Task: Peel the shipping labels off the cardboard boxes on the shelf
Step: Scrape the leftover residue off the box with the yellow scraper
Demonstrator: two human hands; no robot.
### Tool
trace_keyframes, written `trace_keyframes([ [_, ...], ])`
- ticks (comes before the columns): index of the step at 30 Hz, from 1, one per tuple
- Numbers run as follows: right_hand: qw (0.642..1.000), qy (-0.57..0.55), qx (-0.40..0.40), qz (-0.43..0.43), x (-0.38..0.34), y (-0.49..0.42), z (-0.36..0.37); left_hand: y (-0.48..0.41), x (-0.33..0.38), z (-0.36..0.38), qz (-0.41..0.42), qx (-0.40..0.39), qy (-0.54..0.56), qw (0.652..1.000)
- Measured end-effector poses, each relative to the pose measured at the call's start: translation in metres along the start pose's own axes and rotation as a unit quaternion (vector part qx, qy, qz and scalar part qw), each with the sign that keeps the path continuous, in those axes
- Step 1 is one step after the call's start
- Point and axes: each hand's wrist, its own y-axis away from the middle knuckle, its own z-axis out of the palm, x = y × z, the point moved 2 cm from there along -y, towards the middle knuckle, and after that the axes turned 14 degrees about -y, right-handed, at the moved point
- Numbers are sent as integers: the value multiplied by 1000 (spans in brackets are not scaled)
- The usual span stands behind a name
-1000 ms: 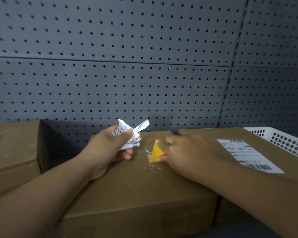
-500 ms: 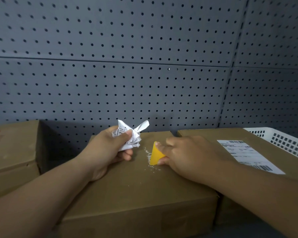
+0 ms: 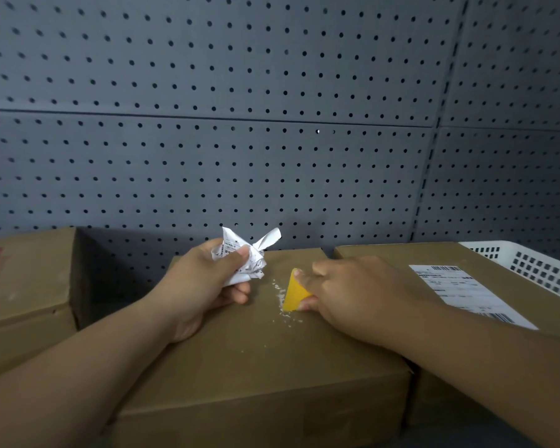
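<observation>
The left hand (image 3: 204, 282) grips a crumpled white label (image 3: 246, 257) with black print, its ends sticking up above the fingers. Just right of it, the right hand (image 3: 346, 292) holds a yellow scraper (image 3: 293, 292) against the cardboard box (image 3: 256, 350), with white crumbs (image 3: 278, 288) beside its edge. Further right, a flat barcode label (image 3: 466, 292) lies on the next box (image 3: 385, 253).

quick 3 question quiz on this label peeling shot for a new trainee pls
1. True or false: the left hand grips a crumpled label.
2. What does the right hand press against the middle box? A yellow scraper; B knife; C marker.
3. Fill in: an intact label lies on the ___ box.
Key: 1 true; 2 A; 3 right.
</observation>
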Motion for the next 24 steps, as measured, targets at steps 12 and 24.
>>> trace_keyframes([
  [12,999,30,15,23,0,-6,-3,0,1,0,1,2,-6,1000],
  [24,1000,-2,-7,3,-3,6,-6,-1,-1,0,-1,4,-6,1000],
])
